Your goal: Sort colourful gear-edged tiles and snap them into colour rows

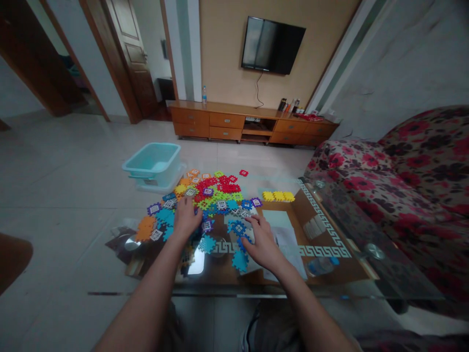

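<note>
Colourful interlocking plastic tiles lie in a spread-out pile on a glass-topped table (348, 278). My left hand (186, 217) is over the left part of the pile, thumb apart from the fingers, near a green tile (190, 192) and light-blue tiles (165, 215). My right hand (262, 242) is at the pile's right side, thumb and fingers spread around the edge of a dark-blue windowed tile (239, 228). Whether its fingertips touch that tile is unclear. Nothing shows gripped in either hand. Red tiles (229, 185) and orange tiles (145, 228) lie farther out.
A light-teal plastic tub (154, 164) stands at the table's far left. A row of yellow tiles (278, 196) sits at the right, beyond some papers (287, 244). A water bottle (322, 265) shows near the front right. A floral sofa (366, 171) flanks the table.
</note>
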Motion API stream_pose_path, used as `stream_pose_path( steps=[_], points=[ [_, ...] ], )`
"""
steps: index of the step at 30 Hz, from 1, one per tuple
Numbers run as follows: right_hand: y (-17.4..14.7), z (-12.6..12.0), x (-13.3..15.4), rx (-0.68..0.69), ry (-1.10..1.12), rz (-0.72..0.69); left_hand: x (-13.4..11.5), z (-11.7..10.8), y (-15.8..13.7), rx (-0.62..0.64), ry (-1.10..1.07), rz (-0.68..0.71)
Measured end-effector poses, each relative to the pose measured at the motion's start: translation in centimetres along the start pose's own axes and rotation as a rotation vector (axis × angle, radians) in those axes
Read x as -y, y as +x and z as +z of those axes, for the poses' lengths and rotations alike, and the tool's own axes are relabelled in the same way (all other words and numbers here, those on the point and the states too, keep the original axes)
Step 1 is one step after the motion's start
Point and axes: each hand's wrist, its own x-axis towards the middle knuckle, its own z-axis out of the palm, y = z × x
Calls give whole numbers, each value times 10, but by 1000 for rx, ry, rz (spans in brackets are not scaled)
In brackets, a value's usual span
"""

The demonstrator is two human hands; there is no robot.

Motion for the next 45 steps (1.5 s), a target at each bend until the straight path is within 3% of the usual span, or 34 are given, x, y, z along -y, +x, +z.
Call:
stream_pose_path(
  steps=[4,7,12,17,21,31,36,45],
  points=[
    [4,7,21,88,-55,-6,21,-3,1,-28,148,-86],
    [5,11,33,178,-76,-20,25,-4,3,-18,196,-66],
    [5,18,49,226,-34,-54,13,1,7,94,224,129],
    [16,25,60,276,-108,-34,0,14,-2,205,258,65],
    [22,24,67,295,-131,-25,-4,18,-9,317,246,102],
    [23,25,81,348,-137,-29,-16,-4,-11,486,124,208],
    [24,26,79,379,-166,-34,-21,-12,-10,411,82,188],
    [24,6,77,372,-271,-19,-14,-11,4,97,252,38]
  ],
)
